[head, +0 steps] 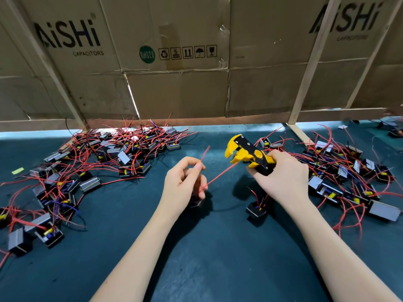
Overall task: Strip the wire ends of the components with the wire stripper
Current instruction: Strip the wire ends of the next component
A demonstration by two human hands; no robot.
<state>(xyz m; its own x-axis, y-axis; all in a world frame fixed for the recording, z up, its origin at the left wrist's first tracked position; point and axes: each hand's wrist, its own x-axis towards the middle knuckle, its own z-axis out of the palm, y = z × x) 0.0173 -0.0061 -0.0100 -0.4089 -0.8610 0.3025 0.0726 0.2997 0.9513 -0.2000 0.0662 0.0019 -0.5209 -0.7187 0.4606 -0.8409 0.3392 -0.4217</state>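
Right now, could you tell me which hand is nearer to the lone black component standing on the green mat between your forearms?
Right. The right hand hovers just above the black component; the left hand is farther off to its left.

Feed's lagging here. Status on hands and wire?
Left hand pinches thin red wire. Right hand grips yellow-black wire stripper. Wire tip at stripper mouth, path unobstructed.
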